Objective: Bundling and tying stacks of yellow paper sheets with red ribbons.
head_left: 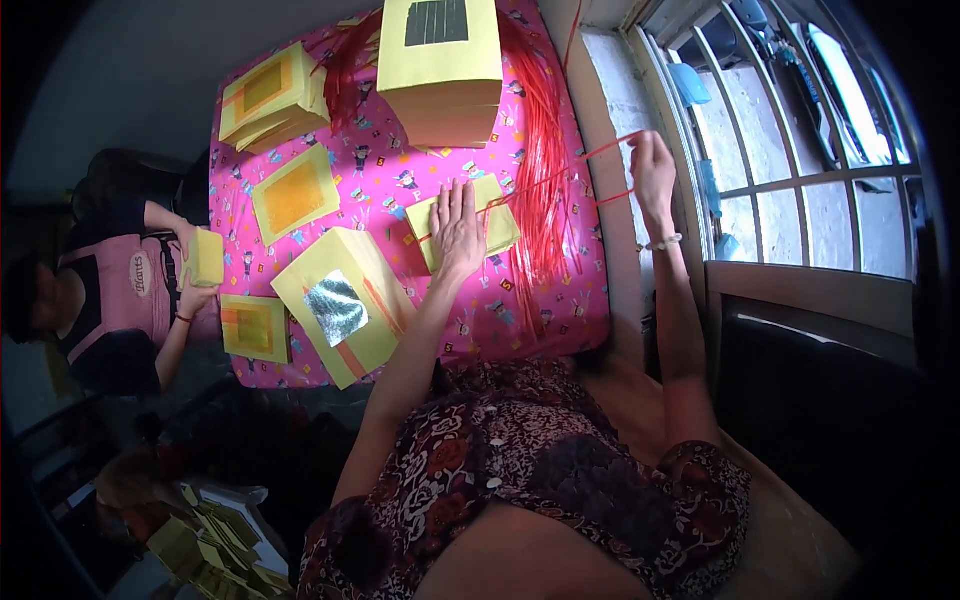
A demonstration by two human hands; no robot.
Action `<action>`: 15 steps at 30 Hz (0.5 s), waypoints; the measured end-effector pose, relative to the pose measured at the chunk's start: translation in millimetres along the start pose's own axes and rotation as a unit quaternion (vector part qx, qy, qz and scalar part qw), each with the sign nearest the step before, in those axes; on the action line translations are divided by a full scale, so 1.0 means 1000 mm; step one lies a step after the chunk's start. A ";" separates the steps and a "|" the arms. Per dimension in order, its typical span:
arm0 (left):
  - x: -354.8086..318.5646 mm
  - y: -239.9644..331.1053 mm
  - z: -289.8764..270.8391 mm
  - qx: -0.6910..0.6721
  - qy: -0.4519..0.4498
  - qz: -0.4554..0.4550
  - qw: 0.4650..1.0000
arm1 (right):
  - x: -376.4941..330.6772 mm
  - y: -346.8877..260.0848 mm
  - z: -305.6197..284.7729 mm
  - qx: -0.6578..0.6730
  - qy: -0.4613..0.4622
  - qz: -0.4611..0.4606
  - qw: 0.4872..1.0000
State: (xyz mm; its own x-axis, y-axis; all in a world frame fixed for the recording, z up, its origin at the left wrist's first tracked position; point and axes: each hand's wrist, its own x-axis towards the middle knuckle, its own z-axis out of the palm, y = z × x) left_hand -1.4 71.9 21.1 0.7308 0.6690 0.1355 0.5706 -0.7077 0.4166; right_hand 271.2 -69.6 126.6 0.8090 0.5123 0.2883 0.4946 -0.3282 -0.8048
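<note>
My left hand (458, 232) lies flat with fingers stretched out on a small stack of yellow paper (498, 215), pressing it to the pink patterned tabletop (385, 190). Out to the right, near the window, my right hand (652, 165) is raised and closed on a red plastic string (607, 147). The string runs taut from that hand back to the paper stack, and a second strand hangs below the fist. Beside the stack, on its right, a long bundle of red strings (540, 190) drapes down the table.
A tall yellow paper stack (440, 85) stands at the back. More stacks lie left, one with a silver square (336, 308). A co-worker at the left edge holds a yellow paper block (205, 258). A barred window (790, 190) borders the table's right. Loose yellow paper (215, 545) sits lower left.
</note>
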 end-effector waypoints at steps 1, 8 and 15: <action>-0.001 0.000 0.000 -0.001 0.001 -0.002 1.000 | 0.000 0.012 0.007 -0.234 0.063 -0.152 0.958; -0.009 0.001 -0.012 0.014 0.012 -0.023 1.000 | -0.073 -0.056 0.077 -0.184 -0.207 -0.305 0.911; -0.017 0.010 -0.015 -0.061 0.053 -0.042 0.996 | -0.097 -0.047 0.125 -0.224 -0.310 -0.390 0.838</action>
State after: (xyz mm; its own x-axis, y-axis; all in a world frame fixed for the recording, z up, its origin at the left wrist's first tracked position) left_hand -13.7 57.1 36.4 0.6345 0.7500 0.1870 0.5738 -0.6191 0.5362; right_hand 129.3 -4.6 71.3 -0.0673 0.9778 0.1983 0.9777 0.1042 -0.1821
